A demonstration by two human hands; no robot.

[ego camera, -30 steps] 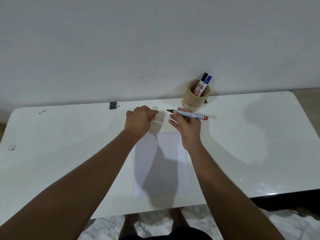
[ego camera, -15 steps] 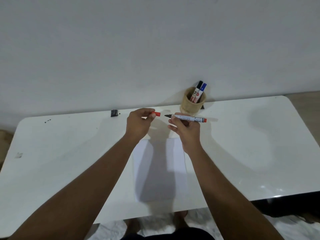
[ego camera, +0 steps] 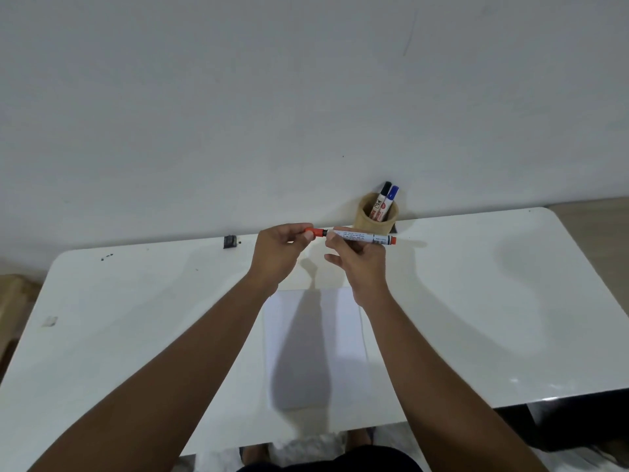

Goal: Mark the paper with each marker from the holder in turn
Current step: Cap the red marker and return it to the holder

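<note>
My right hand (ego camera: 357, 264) grips a white marker (ego camera: 360, 237) with an orange end, held level above the table. My left hand (ego camera: 277, 255) pinches its orange cap (ego camera: 315, 232), which sits on the marker's left tip. A sheet of white paper (ego camera: 316, 349) lies flat on the white table (ego camera: 476, 301) below both hands, partly in their shadow. Behind them a round wooden holder (ego camera: 376, 218) stands by the wall with a black-capped marker (ego camera: 384, 190) and a blue-capped marker (ego camera: 392, 193) upright in it.
A small dark object (ego camera: 230, 241) lies at the table's back edge on the left, with a few dark specks (ego camera: 107, 257) further left. A pale scrap (ego camera: 50, 321) sits near the left edge. The wall runs directly behind the table.
The cap in my left hand has moved right, from apart from the marker tip to sitting on it. The view has tilted so the table sits lower.
</note>
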